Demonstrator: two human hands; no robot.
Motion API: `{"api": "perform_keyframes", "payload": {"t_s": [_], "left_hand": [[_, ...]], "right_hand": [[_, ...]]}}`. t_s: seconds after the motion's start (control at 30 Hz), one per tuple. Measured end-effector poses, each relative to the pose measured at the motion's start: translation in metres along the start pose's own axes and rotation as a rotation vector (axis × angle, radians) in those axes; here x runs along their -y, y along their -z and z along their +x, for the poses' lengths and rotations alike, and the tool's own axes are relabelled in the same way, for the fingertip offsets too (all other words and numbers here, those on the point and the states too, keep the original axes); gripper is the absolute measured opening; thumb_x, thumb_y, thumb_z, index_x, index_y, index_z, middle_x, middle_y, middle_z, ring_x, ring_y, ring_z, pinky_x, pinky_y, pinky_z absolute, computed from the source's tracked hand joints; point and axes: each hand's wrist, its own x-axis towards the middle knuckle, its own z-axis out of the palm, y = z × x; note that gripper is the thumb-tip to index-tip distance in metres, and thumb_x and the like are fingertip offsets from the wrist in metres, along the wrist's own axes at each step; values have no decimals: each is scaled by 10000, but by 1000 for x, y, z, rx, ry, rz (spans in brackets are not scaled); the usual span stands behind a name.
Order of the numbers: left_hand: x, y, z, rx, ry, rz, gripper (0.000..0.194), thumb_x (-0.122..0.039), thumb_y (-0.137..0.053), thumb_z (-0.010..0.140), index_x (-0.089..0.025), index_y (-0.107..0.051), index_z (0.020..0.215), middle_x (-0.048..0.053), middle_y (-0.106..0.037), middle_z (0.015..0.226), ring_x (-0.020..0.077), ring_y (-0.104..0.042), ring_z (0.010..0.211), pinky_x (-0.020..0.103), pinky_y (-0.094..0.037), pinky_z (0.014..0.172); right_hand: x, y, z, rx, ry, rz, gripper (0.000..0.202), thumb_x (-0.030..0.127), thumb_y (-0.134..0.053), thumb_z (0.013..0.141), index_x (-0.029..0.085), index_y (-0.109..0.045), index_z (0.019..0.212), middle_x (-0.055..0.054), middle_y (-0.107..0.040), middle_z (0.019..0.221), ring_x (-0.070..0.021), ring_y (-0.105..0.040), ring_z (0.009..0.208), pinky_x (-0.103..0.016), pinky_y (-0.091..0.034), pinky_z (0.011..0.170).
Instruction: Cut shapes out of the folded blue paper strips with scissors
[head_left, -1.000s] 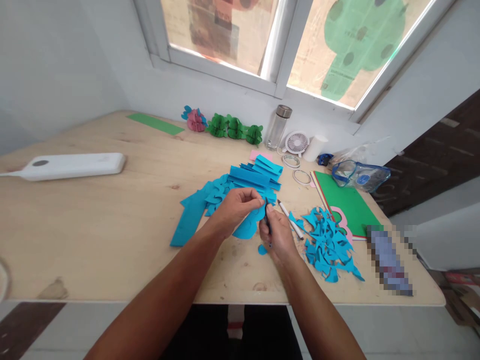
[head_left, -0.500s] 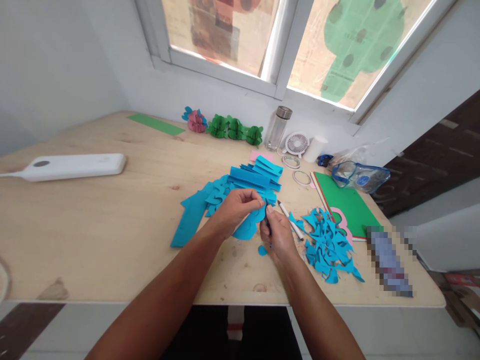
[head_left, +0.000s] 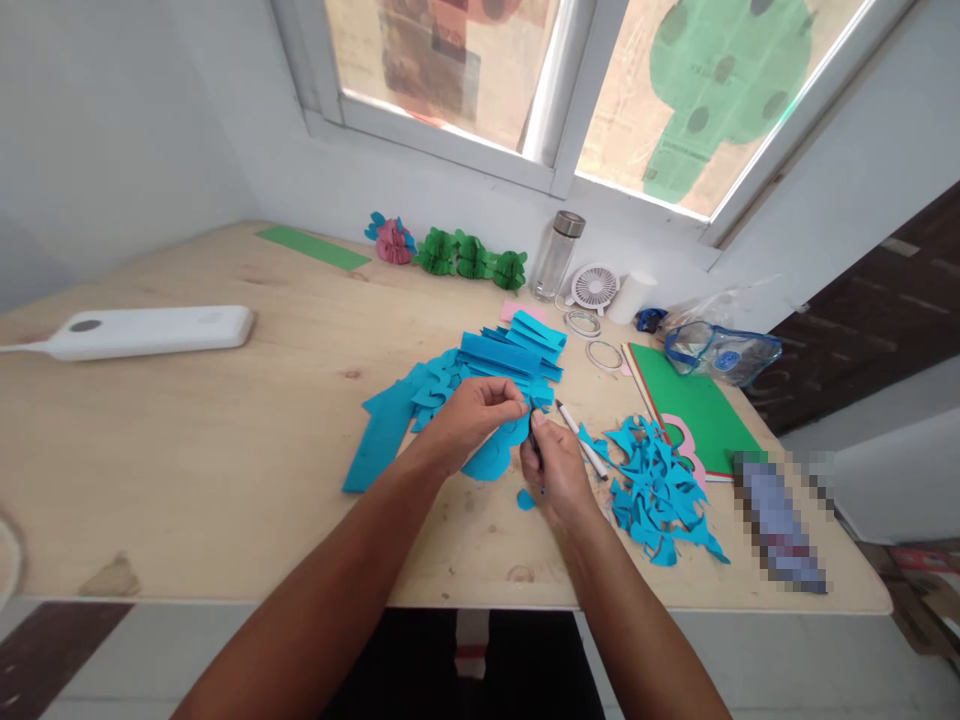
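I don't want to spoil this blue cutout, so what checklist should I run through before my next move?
1. Left hand pinching the blue paper: ok.
2. Right hand gripping the dark tool: ok.
3. Tool's tip clear of the left fingertips: cannot tell, too small to see.
4. White pen well away from the right hand: not ok, it lies close by.
5. Scrap pile apart from the held paper: ok, right of the pen.

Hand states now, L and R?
Left hand: closed, pinching the blue paper cutout.
Right hand: closed around a dark-handled cutting tool, likely scissors, at the cutout's edge; blade opening can't be told.
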Motion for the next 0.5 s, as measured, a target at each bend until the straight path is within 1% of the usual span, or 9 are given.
{"api": "perform_keyframes", "payload": {"t_s": [0.17, 0.37, 0.5], "left_hand": [[1, 2, 1, 20, 4, 19, 186, -300, -627, 656, -168, -540, 559, -33, -502, 560, 103, -447, 561, 231, -374, 554], [2, 2, 1, 30, 13, -22, 173, -284, -635, 650, -167, -549, 555, -36, -506, 553, 98, -444, 550, 231, -370, 549], [3, 3, 2, 50, 13, -28, 172, -273, -639, 656, -162, -551, 559, -40, -496, 556, 93, -440, 557, 224, -363, 552]], "right_hand": [[0, 0, 0, 2, -6, -15, 585, 661, -548, 730, 202, -385, 405, 66, -307, 320, -49, -222, 309, -228, -108, 354], [-2, 1, 0, 15, 14, 1, 546, 619, -560, 753, 201, -398, 441, 68, -328, 327, -49, -229, 312, -230, -118, 356], [-3, 2, 1, 21, 14, 10, 554, 614, -562, 761, 199, -402, 431, 65, -331, 326, -51, -238, 312, -231, -120, 357]]}}
